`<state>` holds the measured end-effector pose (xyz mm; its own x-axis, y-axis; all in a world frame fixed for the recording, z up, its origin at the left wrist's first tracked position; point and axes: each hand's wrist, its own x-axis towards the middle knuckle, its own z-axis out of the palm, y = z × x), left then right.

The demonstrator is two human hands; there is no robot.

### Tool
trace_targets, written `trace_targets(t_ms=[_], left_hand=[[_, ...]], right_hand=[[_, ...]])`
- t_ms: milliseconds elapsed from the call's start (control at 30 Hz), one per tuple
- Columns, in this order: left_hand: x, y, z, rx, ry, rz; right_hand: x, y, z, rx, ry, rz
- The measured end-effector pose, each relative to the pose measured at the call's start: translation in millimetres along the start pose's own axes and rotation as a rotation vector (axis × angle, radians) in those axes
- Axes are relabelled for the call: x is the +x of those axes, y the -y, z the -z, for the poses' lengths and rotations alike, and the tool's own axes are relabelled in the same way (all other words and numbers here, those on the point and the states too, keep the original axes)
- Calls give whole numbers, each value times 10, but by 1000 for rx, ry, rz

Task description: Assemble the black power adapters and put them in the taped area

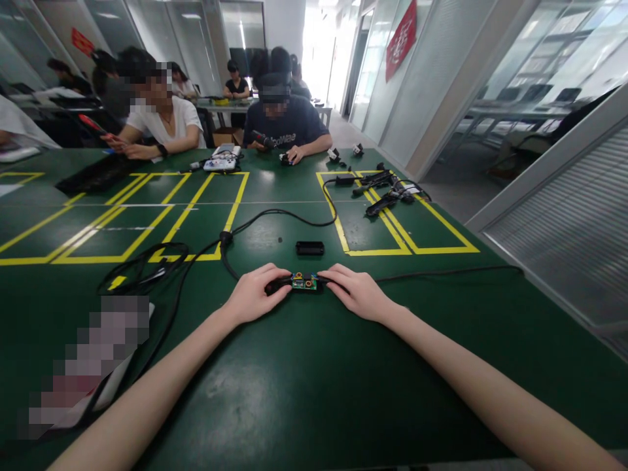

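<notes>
A small open black adapter case with a green circuit board [304,282] lies on the green table [304,392] in front of me, cables running out of both ends. My left hand [255,294] grips its left end with curled fingers. My right hand [356,291] holds its right end, fingers closed round the cable side. A loose black cover [309,248] lies just beyond the board, untouched.
Black cables [147,268] coil at the left and loop across the yellow floor-tape rectangles [392,229]. A pile of black adapters and leads [390,190] sits far right. Two other people work at the table's far edge; more sit behind.
</notes>
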<state>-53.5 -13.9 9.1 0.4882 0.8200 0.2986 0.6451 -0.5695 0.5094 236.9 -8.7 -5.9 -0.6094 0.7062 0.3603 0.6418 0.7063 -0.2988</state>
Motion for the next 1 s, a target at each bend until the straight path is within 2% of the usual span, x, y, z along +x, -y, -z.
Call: trace_targets(t_ms=[200,400,700,800,1000], left_hand=[[46,-3,-37,162,67,-14],[24,2,-20,121,122,-39],[-27,-8,21,70,84,-76],[-31,-3,31,-2,57,-54],[-27,19,24,10,56,-68]], right_hand=[[-30,51,-26,-21,-8,25],[-57,83,-31,34,-38,56],[-32,111,-24,160,-60,24],[-33,102,-10,174,-73,32],[-33,105,0,182,-84,50]])
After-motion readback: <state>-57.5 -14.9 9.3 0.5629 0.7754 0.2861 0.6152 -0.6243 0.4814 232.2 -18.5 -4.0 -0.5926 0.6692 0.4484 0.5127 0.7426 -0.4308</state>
